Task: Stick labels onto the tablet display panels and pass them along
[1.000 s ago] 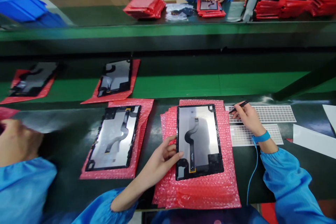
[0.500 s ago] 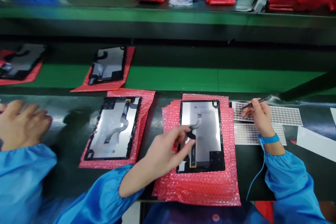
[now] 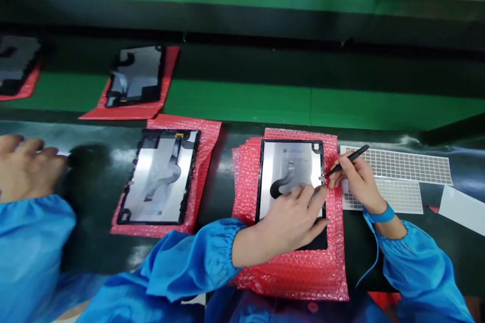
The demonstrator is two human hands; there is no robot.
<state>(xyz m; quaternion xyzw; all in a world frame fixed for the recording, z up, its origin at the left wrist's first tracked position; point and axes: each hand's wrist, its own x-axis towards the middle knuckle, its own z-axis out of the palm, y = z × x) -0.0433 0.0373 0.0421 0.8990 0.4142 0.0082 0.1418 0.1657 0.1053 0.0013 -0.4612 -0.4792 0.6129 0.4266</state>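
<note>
A tablet screen panel [image 3: 314, 161] lies back side up on a stack of red bubble-wrap bags [image 3: 288, 280] in front of me. My left hand [image 3: 291, 219] rests over the panel's lower middle, thumb apart from the fingers, index fingertip at the right edge. My right hand [image 3: 358, 181] is closed round black tweezers [image 3: 352, 158]. Their tip meets the panel's right edge, close to that fingertip, where a small pale piece shows. A dark curved flex cable [image 3: 282, 185] is partly covered by my left hand. Beneath and beyond my right hand lie sheets of small square stickers [image 3: 413, 165].
Left of the stack, another screen panel [image 3: 159, 176] lies on red bubble wrap. More wrapped panels, one a screen panel [image 3: 140, 73], sit on the green conveyor [image 3: 242, 96]. A co-worker's hand [image 3: 28, 166] is at far left. White paper [image 3: 464, 209] lies at right.
My right hand has brought the tweezers from the sticker sheet left to the panel's edge. My left hand has moved right, from the flex cable to that edge. The view has tipped downward.
</note>
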